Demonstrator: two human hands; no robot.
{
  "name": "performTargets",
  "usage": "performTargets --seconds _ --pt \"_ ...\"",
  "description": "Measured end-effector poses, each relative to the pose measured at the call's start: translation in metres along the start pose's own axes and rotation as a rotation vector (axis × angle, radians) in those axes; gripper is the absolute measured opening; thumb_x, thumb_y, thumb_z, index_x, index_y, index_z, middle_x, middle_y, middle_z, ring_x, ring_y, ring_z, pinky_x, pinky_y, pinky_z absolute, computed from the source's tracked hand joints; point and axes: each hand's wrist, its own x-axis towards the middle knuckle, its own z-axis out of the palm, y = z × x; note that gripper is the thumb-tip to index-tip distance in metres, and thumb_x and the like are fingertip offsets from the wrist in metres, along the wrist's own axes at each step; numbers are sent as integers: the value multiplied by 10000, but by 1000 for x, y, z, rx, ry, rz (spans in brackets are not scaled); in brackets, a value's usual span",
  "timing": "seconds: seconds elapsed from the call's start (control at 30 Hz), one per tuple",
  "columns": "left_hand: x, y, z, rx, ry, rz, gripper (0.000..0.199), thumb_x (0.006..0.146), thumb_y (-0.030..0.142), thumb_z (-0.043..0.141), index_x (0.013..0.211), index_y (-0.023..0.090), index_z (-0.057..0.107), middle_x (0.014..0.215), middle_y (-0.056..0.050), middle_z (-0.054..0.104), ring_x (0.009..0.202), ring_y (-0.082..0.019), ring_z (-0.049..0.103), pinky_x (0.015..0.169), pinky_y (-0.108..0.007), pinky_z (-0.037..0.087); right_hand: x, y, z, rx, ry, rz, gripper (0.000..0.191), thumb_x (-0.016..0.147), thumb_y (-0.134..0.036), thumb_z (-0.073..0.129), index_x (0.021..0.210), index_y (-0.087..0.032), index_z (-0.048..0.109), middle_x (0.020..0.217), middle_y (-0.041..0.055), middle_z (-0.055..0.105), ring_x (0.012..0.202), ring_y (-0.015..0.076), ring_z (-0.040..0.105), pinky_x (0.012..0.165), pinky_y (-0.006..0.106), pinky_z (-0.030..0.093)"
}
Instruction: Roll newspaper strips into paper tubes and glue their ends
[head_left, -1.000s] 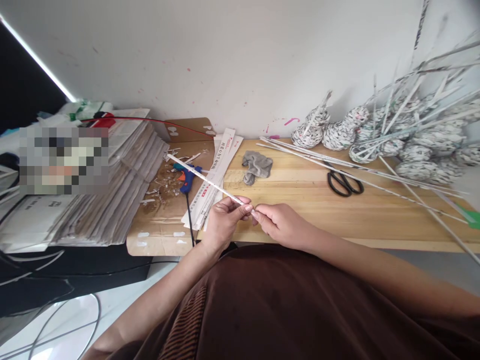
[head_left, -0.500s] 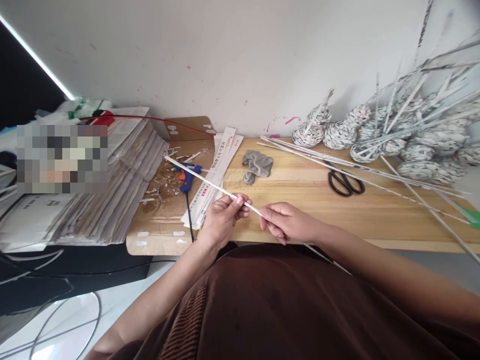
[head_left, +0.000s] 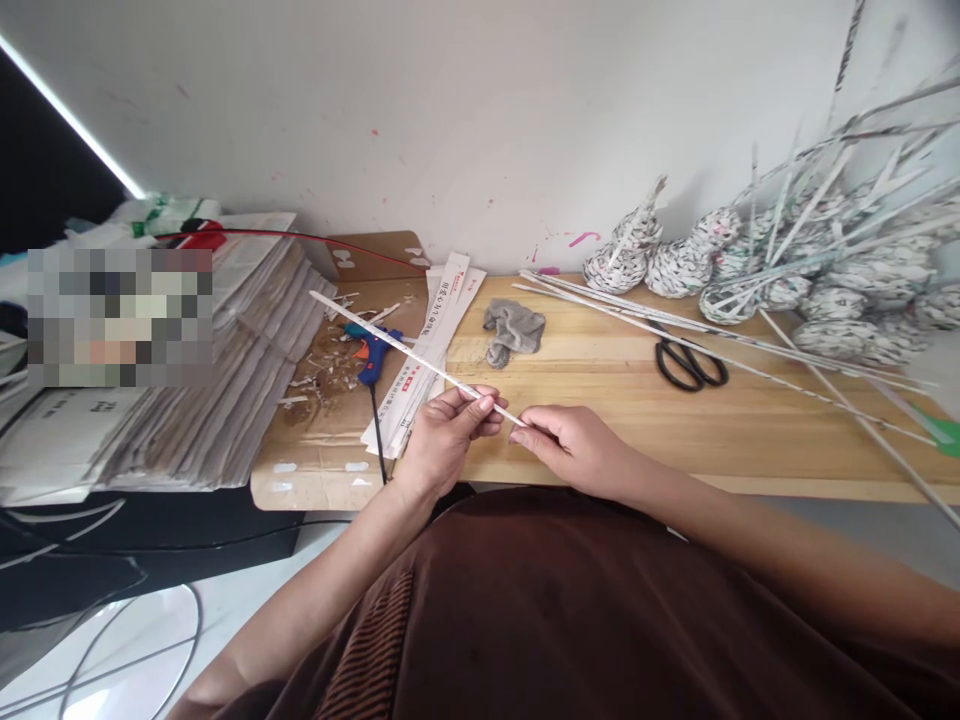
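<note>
A thin white rolled paper stick slants across the middle of the head view, its far end up to the left over the paper scraps. My left hand is closed on it, pinching it between thumb and fingers. Just to the right, my right hand is also closed, thumb and fingers on the stick's near end. The rest of the stick past my right fingers is hidden. Beneath the stick lie a blue glue gun and flat printed paper strips.
A grey cloth and black-handled scissors lie on the wooden table. Long paper sticks and several woven paper figures occupy the right side. A tall paper stack stands left beside scrap-strewn cardboard.
The paper stick has slid up and to the left, its far end reaching farther out. My right hand has turned slightly, its fingers now more tucked in. My left hand has barely moved.
</note>
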Motion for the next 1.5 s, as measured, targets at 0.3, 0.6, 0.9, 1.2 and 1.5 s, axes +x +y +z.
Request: performTargets --seconds 0.3,0.6,0.9,1.2,1.5 --pt "-1 0 -2 -9 52 -13 277 658 280 811 849 113 702 819 -50 704 653 -86 633 636 -204 531 2 12 -4 441 -215 173 495 943 -552 384 862 -143 650 552 -9 553 528 113 476 615 249 394" --pt "-4 -1 2 39 -2 -26 295 673 260 806 910 132 685 803 -40 712 673 -103 664 664 -210 547 5 3 -3 373 -124 118 379 928 -492 469 804 -166 619 606 2 620 584 126 542 655 261 421" --pt "-6 -1 3 84 -1 -38 313 665 287 809 902 126 682 749 -44 721 626 -127 672 645 -241 548 8 -3 0 221 -78 67 378 950 -457 426 759 -180 600 619 -4 629 544 118 539 573 239 390" --pt "-2 5 -1 -30 15 -29 253 733 330 759 850 112 708 873 -74 718 656 -76 628 603 -171 507 7 1 0 316 -135 125 392 953 -490 397 824 -181 601 524 -34 488 475 107 434 524 241 354" --pt "1 7 0 -73 -37 -18 251 793 334 707 912 113 702 893 -86 721 650 -78 624 617 -178 508 13 2 0 366 -204 116 441 951 -549 363 887 -173 585 559 -21 513 517 123 485 570 257 393"
